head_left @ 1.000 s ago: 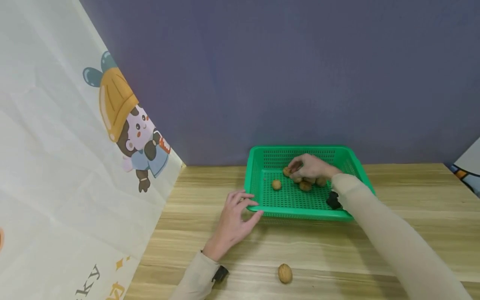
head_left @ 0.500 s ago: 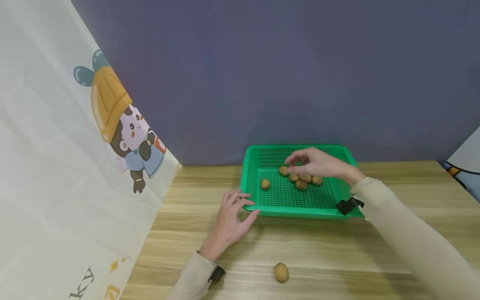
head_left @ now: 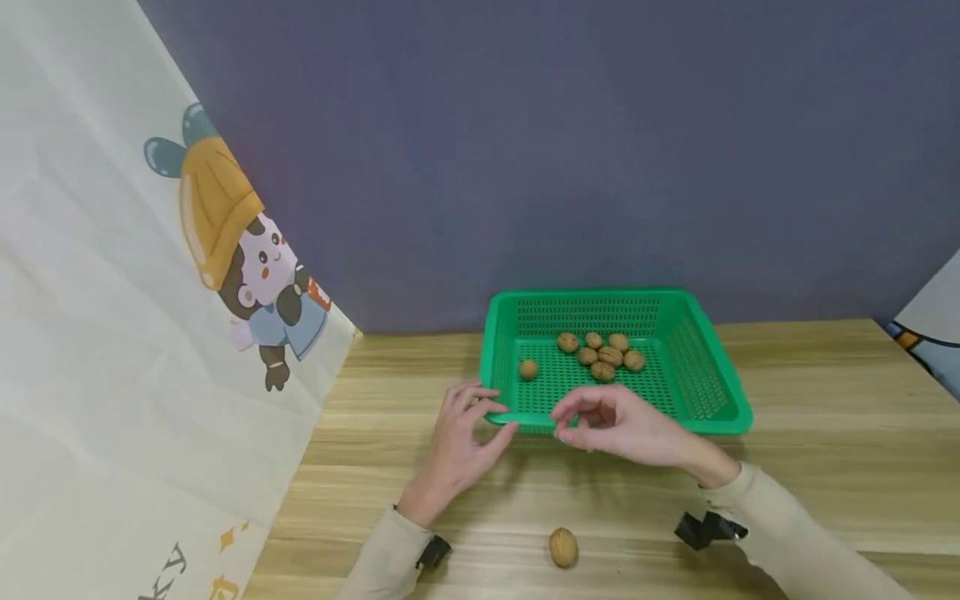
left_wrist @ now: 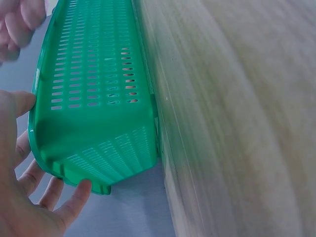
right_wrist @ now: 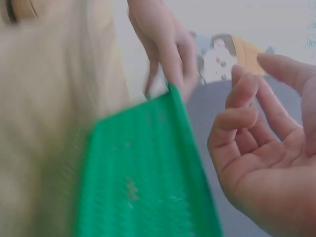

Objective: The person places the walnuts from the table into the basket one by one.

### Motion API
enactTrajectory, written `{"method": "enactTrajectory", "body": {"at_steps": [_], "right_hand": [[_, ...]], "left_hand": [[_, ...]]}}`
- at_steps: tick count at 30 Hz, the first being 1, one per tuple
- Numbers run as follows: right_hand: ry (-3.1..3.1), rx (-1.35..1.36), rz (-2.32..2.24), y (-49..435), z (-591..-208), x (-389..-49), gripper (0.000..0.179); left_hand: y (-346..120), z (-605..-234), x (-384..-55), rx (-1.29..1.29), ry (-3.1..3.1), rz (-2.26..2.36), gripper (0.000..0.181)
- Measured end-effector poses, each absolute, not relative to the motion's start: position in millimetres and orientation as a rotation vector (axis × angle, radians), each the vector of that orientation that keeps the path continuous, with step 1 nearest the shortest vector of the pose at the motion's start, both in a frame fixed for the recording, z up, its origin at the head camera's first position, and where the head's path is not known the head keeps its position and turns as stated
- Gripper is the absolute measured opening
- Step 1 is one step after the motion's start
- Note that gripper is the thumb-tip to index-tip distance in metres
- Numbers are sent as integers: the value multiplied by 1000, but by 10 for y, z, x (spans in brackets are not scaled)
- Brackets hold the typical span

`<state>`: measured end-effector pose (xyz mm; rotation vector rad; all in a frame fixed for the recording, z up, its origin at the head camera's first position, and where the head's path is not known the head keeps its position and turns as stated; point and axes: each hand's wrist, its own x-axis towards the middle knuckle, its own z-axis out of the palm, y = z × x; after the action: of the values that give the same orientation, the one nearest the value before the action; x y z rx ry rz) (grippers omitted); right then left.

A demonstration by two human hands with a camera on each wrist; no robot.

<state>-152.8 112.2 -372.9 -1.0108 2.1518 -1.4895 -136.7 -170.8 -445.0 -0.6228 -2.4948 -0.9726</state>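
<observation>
A green plastic basket stands on the wooden table with several walnuts in it. One walnut lies apart from the cluster, near the basket's left wall. My left hand holds the basket's near left corner, thumb on the front rim and fingers spread along the left side. Over the front rim hovers my right hand, its fingers loosely curled. Nothing shows between its thumb and fingers in the right wrist view, where the palm faces the camera. Another walnut lies on the table in front of the basket.
Behind the basket rises a dark grey-blue panel. A white sheet with a cartoon figure covers the left side. The wooden tabletop extends around the basket, and black wrist devices sit on both sleeves.
My right hand has left the walnut it touched at the back and drawn toward me, over the front rim. That walnut lies in the basket. The left hand stays at the corner.
</observation>
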Motion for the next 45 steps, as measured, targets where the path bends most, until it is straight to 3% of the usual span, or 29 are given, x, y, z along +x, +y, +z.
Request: {"method": "enactTrajectory", "body": {"at_steps": [7,17,45], "right_hand": [[1914,-1058,-1539,1096,-4200,-1237,22],[1843,-965,-1407,1164,-4685,-1113,33],[1795,-930,-1419,1197,-4755,-1026,36]], "left_hand": [[-1666,-4466,-1379,-623,-2497,-948,18],[-1647,-4530,-1400,-603,-2500,-985,17],[-1657,-4500,-1376,-599,-2470,-984,18]]}}
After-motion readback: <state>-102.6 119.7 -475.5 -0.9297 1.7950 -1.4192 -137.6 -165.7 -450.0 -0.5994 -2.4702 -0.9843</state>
